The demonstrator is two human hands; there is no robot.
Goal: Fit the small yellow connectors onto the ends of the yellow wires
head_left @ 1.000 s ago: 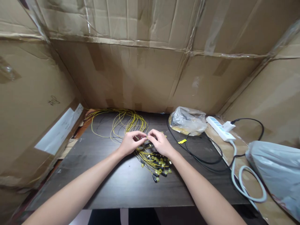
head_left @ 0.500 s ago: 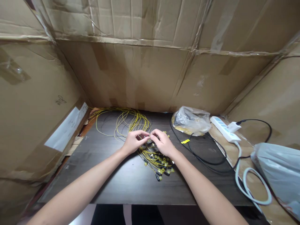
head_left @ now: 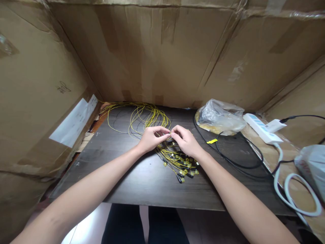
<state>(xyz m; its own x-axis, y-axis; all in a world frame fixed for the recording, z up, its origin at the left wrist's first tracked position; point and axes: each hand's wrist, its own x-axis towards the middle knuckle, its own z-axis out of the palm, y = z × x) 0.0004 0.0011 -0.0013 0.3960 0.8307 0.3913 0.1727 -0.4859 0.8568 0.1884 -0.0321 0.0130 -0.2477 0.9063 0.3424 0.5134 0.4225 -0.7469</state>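
A bundle of thin yellow cables point(head_left: 166, 156) lies on the dark tabletop point(head_left: 142, 179), its long strands looping to the back left. Black connectors with clear yellowish caps point(head_left: 188, 162) fan out at the bundle's near right end. Above the bundle, my left hand point(head_left: 153, 137) has thumb and forefinger pinched together. My right hand point(head_left: 186, 140) pinches at the same spot, its fingertips touching or almost touching the left ones. Something tiny sits between the fingertips, too small to make out; it may be part of a cable.
A clear plastic bag point(head_left: 219, 117) with yellow contents stands at the back right. Beside it run a black cable with a yellow tag point(head_left: 212, 141) and a white power strip point(head_left: 262, 128) with a plug. Cardboard walls point(head_left: 152, 61) enclose the back and sides. A pale plastic bag point(head_left: 312, 166) sits far right.
The camera view has tilted down and shifted left, so everything appears higher and further right. Both hands keep their pinch above the cable bundle.
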